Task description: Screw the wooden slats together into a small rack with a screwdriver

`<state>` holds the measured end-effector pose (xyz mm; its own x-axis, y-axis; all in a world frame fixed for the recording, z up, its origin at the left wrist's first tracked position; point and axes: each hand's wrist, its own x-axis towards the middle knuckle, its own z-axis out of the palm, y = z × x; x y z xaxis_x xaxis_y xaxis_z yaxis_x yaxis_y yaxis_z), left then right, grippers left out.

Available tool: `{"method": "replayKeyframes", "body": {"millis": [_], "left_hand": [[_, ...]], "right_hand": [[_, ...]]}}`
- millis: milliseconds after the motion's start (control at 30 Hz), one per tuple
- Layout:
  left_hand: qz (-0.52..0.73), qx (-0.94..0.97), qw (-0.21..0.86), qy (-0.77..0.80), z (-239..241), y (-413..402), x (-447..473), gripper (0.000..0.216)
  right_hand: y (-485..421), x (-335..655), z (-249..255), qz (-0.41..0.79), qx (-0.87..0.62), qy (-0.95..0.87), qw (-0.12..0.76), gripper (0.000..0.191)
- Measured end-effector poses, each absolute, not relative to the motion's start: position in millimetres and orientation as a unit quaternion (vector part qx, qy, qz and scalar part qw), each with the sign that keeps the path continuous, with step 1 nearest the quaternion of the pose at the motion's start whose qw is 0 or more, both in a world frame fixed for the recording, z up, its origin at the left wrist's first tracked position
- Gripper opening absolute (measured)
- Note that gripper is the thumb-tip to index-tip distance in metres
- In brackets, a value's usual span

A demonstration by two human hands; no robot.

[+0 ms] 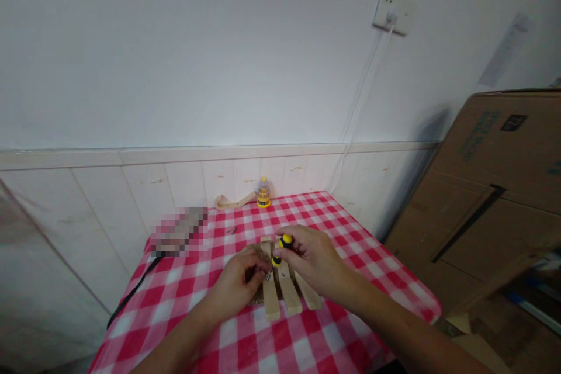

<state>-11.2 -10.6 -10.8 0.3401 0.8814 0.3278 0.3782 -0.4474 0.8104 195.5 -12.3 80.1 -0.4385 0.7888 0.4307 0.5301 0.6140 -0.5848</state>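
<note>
My right hand (312, 260) is closed round a short screwdriver with a yellow and black handle (281, 250), its tip pointing down at a small wooden slat frame (284, 291). My left hand (243, 283) rests on the frame's left side, fingers pinched near the screwdriver's tip on something too small to make out. The frame lies on a red and white checked tablecloth (245, 350).
A small yellow ring-shaped toy (263, 193) and a curved wooden piece (232, 203) stand at the table's far edge by the wall. A blurred object (179, 232) with a black cable (131, 298) lies at the left. Large cardboard boxes (495, 187) lean at the right. A wall socket (393, 11) holds white cables.
</note>
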Motion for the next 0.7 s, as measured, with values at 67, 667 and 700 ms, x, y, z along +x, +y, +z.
{"method": "replayKeyframes", "body": {"millis": [67,667,700], "left_hand": [[0.389,0.752,0.335,0.413,-11.2,-10.4,-12.1,0.02],[0.386,0.753,0.379,0.376,-10.8,-6.0,-11.3,0.019],[0.38,0.759,0.377,0.37,-9.2,-6.0,-11.5,0.019]], "right_hand": [[-13.8,194.2,80.5,0.19,-0.394,-0.83,0.346,0.011],[-27.6,183.7,99.3,0.208,-0.326,-0.877,0.287,0.028],[-28.4,183.2,100.2,0.212,-0.33,-0.876,0.281,0.029]]}}
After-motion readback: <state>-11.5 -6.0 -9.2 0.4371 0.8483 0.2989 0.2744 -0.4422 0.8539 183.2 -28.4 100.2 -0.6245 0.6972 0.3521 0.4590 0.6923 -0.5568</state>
